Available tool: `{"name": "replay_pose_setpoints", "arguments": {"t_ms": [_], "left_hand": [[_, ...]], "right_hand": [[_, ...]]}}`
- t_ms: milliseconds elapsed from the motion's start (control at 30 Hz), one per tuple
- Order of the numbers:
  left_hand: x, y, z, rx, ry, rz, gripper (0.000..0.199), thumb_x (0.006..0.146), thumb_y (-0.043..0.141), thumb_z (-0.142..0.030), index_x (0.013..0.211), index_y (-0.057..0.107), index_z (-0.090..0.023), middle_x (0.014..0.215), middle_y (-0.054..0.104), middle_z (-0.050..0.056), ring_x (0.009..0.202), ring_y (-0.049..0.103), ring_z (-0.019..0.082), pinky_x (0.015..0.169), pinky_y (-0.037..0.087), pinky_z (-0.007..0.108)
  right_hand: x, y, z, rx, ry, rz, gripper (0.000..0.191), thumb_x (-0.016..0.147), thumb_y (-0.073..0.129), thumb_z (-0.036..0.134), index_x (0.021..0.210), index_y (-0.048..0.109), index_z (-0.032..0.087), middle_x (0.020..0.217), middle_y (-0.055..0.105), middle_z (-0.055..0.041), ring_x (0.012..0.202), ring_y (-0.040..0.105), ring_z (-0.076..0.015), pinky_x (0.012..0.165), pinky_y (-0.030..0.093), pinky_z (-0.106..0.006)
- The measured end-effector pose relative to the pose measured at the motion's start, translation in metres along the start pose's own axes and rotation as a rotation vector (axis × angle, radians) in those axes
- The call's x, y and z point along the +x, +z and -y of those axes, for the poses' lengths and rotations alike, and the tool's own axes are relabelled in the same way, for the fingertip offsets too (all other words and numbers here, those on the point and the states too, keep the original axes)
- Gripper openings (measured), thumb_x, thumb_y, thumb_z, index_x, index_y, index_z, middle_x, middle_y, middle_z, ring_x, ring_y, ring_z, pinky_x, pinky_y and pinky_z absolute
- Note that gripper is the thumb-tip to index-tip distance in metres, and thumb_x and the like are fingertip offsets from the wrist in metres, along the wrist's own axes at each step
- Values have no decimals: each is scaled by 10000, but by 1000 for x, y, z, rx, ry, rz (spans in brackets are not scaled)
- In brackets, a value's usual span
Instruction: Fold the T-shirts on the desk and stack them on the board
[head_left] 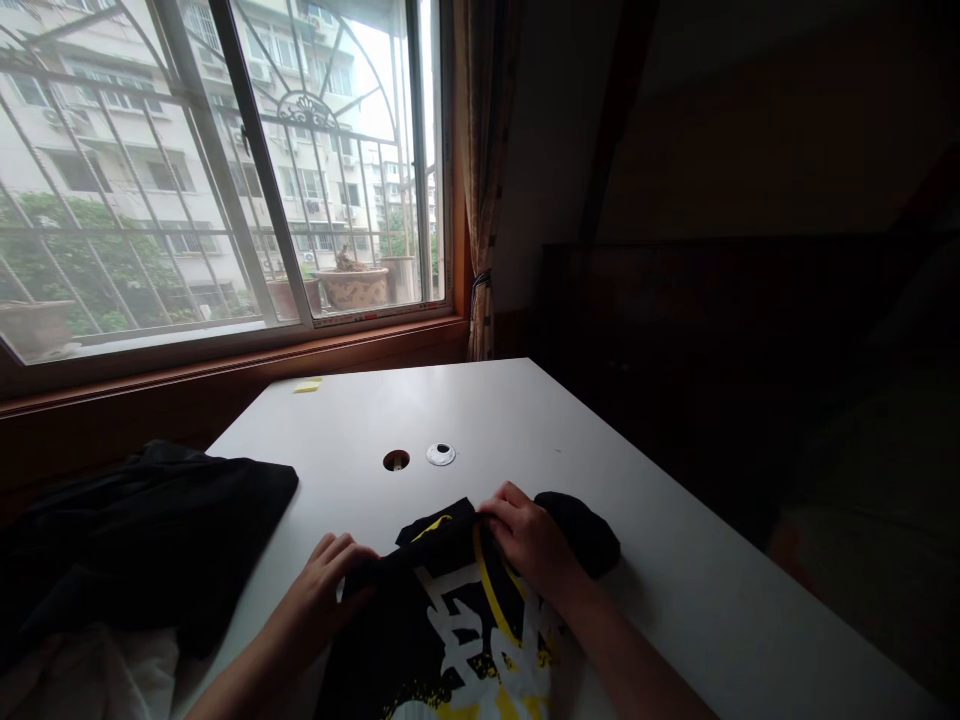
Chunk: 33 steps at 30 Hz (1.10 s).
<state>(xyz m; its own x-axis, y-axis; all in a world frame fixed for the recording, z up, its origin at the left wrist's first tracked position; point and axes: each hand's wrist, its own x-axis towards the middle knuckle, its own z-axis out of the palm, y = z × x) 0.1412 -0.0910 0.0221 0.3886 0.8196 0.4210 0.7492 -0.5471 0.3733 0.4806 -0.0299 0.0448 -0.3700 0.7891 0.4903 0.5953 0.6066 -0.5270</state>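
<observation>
A black garment [390, 640] with white and yellow printing, possibly a T-shirt, lies over the near part of the white table. My left hand [330, 575] grips its edge on the left, thumb below and fingers over the cloth. Farther right, my right hand [525, 535] pinches the same upper edge near a yellow stripe. Between both hands the edge runs as a narrow dark band. A black flap with a yellow mark sticks out beyond it, and a dark bunched part of the cloth shows to the right of my right hand. The garment's near end runs out of view.
The white table [360, 405] has an open round hole [396, 460] and a white cable grommet [441, 455]. Dark clothing [150, 540] is heaped at the left, with whitish cloth [97, 675] below. A barred window and a curtain [484, 180] stand behind; the right side is dark.
</observation>
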Motion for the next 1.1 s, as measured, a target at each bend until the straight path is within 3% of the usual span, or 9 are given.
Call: {"name": "replay_pose_setpoints", "arguments": {"t_ms": [100,233,300,400,500,667,833,967,1100], "left_hand": [[1,-17,-12,100,77,-165,46,955,610,-217,953,654,-231,838,634,22,787,552,195,691,492,296],[-7,-44,-21,280,163,-573,185,973,576,-144,1122,647,-226,820,604,20,813,532,197,762,456,319],[-10,-55,-22,379,178,-635,233,971,581,-140,1182,644,-216,822,615,27,828,527,206,793,440,341],[-9,-63,-21,484,267,-486,201,966,620,-208,1158,673,-224,836,666,26,811,530,210,817,428,368],[-4,-62,-23,427,322,-190,67,949,657,-269,941,718,-241,733,660,2,751,555,193,803,447,353],[-5,-42,-24,91,98,207,307,1028,488,-288,853,739,-256,689,676,-6,630,620,139,626,480,223],[-5,-21,-19,-72,-129,103,379,1028,411,-275,1339,616,-341,1052,746,9,723,702,141,660,522,199],[2,-11,-23,77,-208,155,728,889,406,-64,1493,423,-470,1579,425,4,902,735,189,760,553,267],[0,-12,-28,179,-183,304,767,825,451,-18,1422,510,-495,1408,606,-16,891,745,219,764,543,280]], "right_hand": [[-2,-1,7,6,-81,-164,294,940,475,67,1044,672,260,995,611,-39,870,653,-191,793,551,-333],[-6,-1,21,46,-219,-287,282,966,492,91,1138,619,274,1111,621,-62,1037,640,-221,887,552,-365],[-6,0,25,70,-278,-271,284,962,511,93,1161,597,277,1190,621,-69,1119,621,-230,937,542,-380],[-1,0,21,74,-291,-244,253,934,513,69,1079,597,259,1238,619,-80,1186,591,-249,978,521,-420],[3,-3,9,47,-235,-216,215,855,545,48,947,579,239,1126,647,-78,1125,597,-273,1047,448,-509],[1,-12,-3,87,-147,-51,222,741,559,30,824,512,230,897,614,-37,898,582,-234,924,469,-446],[-2,-11,3,138,-92,176,234,693,538,32,822,514,225,829,570,-10,839,539,-207,763,437,-341],[-3,-4,8,216,-73,304,223,628,534,39,751,483,218,786,535,8,803,526,-186,704,392,-300],[-3,-2,10,320,-53,307,194,610,513,59,728,497,212,789,542,10,758,524,-170,677,375,-288]]}}
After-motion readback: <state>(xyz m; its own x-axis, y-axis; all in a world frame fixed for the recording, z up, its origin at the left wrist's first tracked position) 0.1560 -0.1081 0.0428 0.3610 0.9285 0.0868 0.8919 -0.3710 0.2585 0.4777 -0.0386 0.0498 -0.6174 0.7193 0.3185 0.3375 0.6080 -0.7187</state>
